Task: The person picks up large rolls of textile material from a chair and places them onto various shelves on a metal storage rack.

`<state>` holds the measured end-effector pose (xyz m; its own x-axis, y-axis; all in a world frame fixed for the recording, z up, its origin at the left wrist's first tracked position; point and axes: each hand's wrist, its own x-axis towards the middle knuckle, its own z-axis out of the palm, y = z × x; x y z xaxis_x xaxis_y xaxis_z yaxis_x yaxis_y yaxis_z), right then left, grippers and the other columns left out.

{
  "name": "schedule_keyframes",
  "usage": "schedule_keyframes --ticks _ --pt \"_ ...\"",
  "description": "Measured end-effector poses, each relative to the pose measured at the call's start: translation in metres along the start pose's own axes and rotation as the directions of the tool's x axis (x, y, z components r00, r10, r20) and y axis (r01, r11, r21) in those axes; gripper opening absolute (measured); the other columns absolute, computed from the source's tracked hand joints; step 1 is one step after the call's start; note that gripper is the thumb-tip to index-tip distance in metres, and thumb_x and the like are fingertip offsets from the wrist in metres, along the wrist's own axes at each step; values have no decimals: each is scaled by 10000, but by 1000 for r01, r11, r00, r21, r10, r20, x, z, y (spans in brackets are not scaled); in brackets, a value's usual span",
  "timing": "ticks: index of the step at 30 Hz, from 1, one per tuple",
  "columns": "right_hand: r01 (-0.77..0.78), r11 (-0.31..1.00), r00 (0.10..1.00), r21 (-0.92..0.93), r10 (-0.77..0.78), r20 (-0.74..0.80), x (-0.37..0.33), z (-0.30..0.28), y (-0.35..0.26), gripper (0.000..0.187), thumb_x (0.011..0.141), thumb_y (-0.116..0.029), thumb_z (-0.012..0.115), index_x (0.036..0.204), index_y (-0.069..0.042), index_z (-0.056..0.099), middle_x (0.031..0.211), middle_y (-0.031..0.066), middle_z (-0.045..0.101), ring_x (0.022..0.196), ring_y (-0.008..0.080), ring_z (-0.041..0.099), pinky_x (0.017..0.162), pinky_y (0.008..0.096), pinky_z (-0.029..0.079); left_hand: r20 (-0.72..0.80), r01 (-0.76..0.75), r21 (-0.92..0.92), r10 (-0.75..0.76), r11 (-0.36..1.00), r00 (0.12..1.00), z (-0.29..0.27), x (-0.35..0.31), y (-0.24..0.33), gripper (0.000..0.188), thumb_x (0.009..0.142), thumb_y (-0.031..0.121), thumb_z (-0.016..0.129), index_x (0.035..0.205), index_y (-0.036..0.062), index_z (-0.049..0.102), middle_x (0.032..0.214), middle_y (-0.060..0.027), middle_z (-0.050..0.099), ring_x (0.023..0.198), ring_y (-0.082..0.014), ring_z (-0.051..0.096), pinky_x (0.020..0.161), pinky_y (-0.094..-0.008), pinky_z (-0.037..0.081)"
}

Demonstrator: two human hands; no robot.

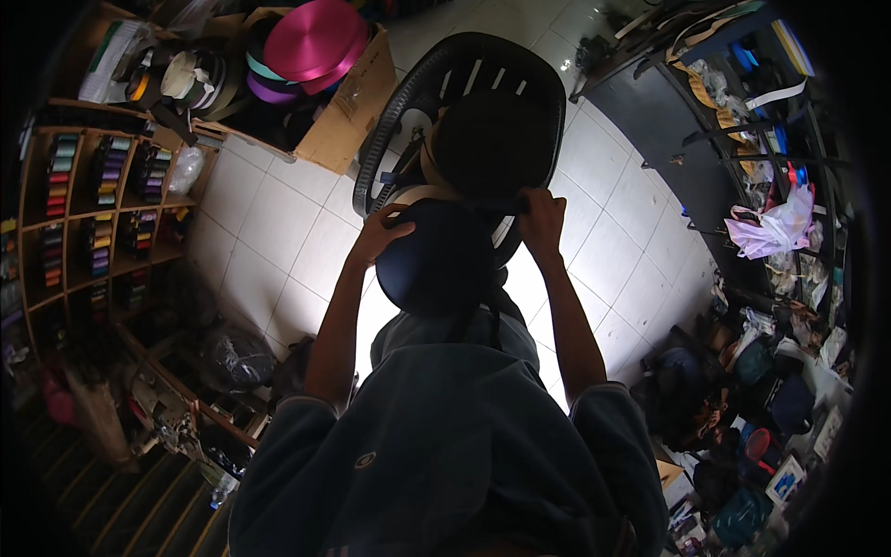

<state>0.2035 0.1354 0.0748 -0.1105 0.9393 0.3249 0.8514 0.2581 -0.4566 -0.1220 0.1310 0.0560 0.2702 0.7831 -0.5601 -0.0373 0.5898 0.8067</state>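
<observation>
A dark-blue webbing roll (434, 260) lies between the person's hands, at the near end of a black plastic basket (501, 48). The left hand (378, 234) grips its upper-left edge, thumb across the face; well apart, the right hand (542, 221) is closed on a dark strap (504, 205).

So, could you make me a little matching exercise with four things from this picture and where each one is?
Things:
1. Pink roll
2. Dark round object
3. Thread spools
4. Plastic bag

Places:
A. In the shelf compartments at the left
B. At the far right of the picture
C. On the pile at the cardboard box
D. At the person's left hand

Right pairs: 1-C, 2-D, 3-A, 4-B
</observation>
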Motion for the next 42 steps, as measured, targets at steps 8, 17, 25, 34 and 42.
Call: schedule_keyframes --ticks 8,17,25,34,42 --pt "-518 633 844 576 489 221 -14 10 14 157 764 12 596 917 -9 562 839 66 634 782 146 617 703 268 473 19 -132 -55 133 990 991 7 -3 17 519 741 133 779 1196 18 557 1020 -137 620 881 -187 617 757 -294 525" --pt "-425 886 904 187 402 147 44 -90 -19 204 719 -44 660 917 -53 611 782 162 675 762 296 685 659 346 515 21 -198 -30 199 980 980 11 -15 48 553 741 137 775 1222 6 535 1032 -138 616 909 -188 604 790 -289 512" --pt "-358 934 917 -4 353 187 82 -170 -20 205 840 -257 673 862 -53 677 586 120 607 499 267 580 509 344 429 -68 -364 -53 360 930 930 18 -12 71 518 779 118 720 1232 -29 518 1063 -129 617 937 -196 603 821 -287 493" --pt "-575 671 811 468 540 224 3 -148 -6 146 930 -116 524 949 -17 630 610 61 523 516 121 492 503 302 402 -169 -444 -305 412 842 896 47 -16 114 468 821 174 682 1214 -25 523 1055 -109 611 901 -181 612 787 -287 511" --pt "-466 457 834 757 512 205 -57 -145 -18 308 990 -296 460 1026 -23 600 665 -28 460 570 48 395 515 216 316 -151 -483 -375 462 791 874 114 -10 137 454 822 188 691 1192 -19 527 1028 -111 613 877 -183 617 748 -273 523"
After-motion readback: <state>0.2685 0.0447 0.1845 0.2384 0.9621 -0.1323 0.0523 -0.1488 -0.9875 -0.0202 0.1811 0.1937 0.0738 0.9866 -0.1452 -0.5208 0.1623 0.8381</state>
